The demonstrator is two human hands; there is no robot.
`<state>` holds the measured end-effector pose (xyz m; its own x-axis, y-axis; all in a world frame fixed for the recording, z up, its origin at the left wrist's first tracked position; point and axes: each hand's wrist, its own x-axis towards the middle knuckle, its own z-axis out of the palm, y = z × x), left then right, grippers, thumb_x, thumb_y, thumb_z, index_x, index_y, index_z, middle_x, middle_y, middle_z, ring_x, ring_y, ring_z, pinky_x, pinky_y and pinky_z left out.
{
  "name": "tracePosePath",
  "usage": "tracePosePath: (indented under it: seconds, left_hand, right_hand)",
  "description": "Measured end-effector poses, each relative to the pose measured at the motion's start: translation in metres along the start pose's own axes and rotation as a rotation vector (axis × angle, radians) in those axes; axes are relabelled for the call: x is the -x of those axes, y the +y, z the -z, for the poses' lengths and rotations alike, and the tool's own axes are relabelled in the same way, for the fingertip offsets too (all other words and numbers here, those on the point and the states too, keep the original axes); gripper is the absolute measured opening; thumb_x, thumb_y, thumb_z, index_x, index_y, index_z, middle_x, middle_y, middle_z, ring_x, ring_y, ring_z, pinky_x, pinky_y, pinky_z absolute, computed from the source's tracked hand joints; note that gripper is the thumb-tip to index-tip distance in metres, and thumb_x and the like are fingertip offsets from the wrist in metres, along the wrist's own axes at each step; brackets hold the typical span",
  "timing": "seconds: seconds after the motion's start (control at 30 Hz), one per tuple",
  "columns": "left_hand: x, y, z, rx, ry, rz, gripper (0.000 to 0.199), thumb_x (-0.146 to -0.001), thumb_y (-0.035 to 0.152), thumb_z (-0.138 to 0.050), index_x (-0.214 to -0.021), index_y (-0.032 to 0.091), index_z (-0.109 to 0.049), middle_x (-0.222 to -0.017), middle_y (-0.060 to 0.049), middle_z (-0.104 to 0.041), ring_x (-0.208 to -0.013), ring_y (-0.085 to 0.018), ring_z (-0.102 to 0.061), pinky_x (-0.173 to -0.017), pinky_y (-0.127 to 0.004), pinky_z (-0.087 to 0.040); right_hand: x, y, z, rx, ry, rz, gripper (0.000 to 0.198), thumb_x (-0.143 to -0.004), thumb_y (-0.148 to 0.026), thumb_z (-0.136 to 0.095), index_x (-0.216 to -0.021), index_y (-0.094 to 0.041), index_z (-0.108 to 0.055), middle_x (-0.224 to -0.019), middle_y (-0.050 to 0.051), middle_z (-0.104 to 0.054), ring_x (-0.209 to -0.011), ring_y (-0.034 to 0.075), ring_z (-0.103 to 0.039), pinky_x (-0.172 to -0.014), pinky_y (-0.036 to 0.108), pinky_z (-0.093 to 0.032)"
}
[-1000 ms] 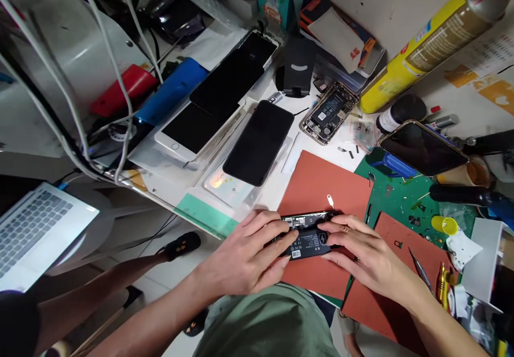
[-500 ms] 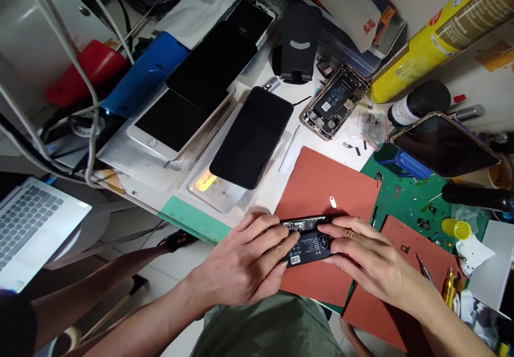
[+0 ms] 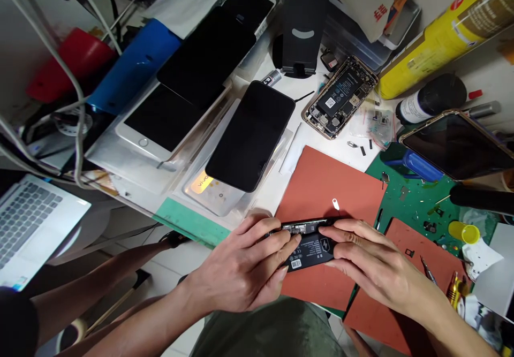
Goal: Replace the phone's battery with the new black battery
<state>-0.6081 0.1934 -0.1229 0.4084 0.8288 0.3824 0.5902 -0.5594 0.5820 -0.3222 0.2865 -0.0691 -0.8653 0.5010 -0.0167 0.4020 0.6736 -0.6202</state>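
Holding an open phone (image 3: 302,227) w/ both hands, I'm viewing it remotely via the head cam; it's sitting over the near part of a red mat (image 3: 321,180), tho I can't tell if it's touching. My L hand (image 3: 244,266) is curling about half closed round the phone's left end, fingers lying over the top, thumb resting at the near edge. My R hand (image 3: 369,255) is curling likewise on the right end, fingertips touching the top, thumb staying low at the near side. Btwn them a black battery (image 3: 311,255) is showing its printed label, w/ circuit parts showing along the far side. A SIM pin (image 3: 335,204) is lying on the mat just beyond. Further off, a black phone (image 3: 251,135) is lying flat, & a gold-framed phone (image 3: 341,97) is showing its insides, nr a yellow can (image 3: 437,38). Rightward, a green mat (image 3: 420,199) is carrying a yellow cap (image 3: 463,232); a 2nd red mat (image 3: 437,252) is holding a SIM tray (image 3: 409,252). Leftward, a laptop (image 3: 32,218) is sitting nr another person's leg (image 3: 100,272).
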Motion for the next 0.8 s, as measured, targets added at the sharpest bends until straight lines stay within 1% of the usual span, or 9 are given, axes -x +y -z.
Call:
tracePosePath:
  seconds: [0.17,0.37,0.53,0.7,0.8]
  left_hand:
    - [0.0005,0.0002,-0.0005,0.004,-0.001,-0.004,0.044,-0.096,0.016,-0.057,-0.138,0.005,-0.066,-0.117,-0.016,-0.075,-0.115,-0.034,-0.065,-0.1,-0.054,-0.056]
    - [-0.0002,-0.0004,-0.0001,0.013,-0.004,0.001,0.043,-0.096,0.016,-0.058,-0.136,0.004,-0.067,-0.118,-0.016,-0.075,-0.116,-0.034,-0.064,-0.102,-0.053,-0.055]
    - [-0.0025,-0.0002,0.0014,0.013,-0.011,-0.004,0.041,-0.097,0.016,-0.055,-0.133,0.002,-0.069,-0.117,-0.016,-0.074,-0.115,-0.034,-0.062,-0.102,-0.054,-0.053]
    - [-0.0039,0.0009,0.0021,0.007,-0.011,0.003,0.04,-0.096,0.015,-0.054,-0.133,0.006,-0.069,-0.117,-0.015,-0.074,-0.114,-0.033,-0.063,-0.1,-0.052,-0.055]
    - [-0.0033,0.0011,0.002,0.004,-0.011,0.004,0.04,-0.097,0.015,-0.054,-0.133,0.005,-0.068,-0.116,-0.015,-0.074,-0.113,-0.032,-0.063,-0.098,-0.051,-0.055]
  right_hand:
    - [0.0009,0.0023,-0.0007,-0.011,-0.021,-0.007,0.011,-0.108,-0.017,-0.063,-0.115,-0.021,-0.071,-0.135,0.009,-0.079,-0.133,0.029,-0.069,-0.107,0.051,-0.069]
    - [0.0006,0.0044,0.0002,0.024,-0.039,0.017,0.01,-0.111,-0.019,-0.058,-0.11,-0.02,-0.069,-0.137,0.009,-0.078,-0.134,0.028,-0.069,-0.107,0.048,-0.068]
    - [-0.0003,0.0046,0.0004,0.032,-0.031,0.028,0.011,-0.111,-0.02,-0.058,-0.111,-0.02,-0.069,-0.135,0.009,-0.079,-0.132,0.028,-0.07,-0.108,0.05,-0.068]
    - [-0.0003,0.005,-0.0002,0.016,-0.028,0.024,0.01,-0.11,-0.018,-0.059,-0.111,-0.019,-0.069,-0.135,0.01,-0.079,-0.13,0.029,-0.07,-0.105,0.05,-0.069]
    - [0.0008,0.0047,-0.0016,0.008,-0.025,0.017,0.011,-0.109,-0.017,-0.06,-0.112,-0.02,-0.07,-0.136,0.01,-0.079,-0.131,0.028,-0.07,-0.107,0.048,-0.068]
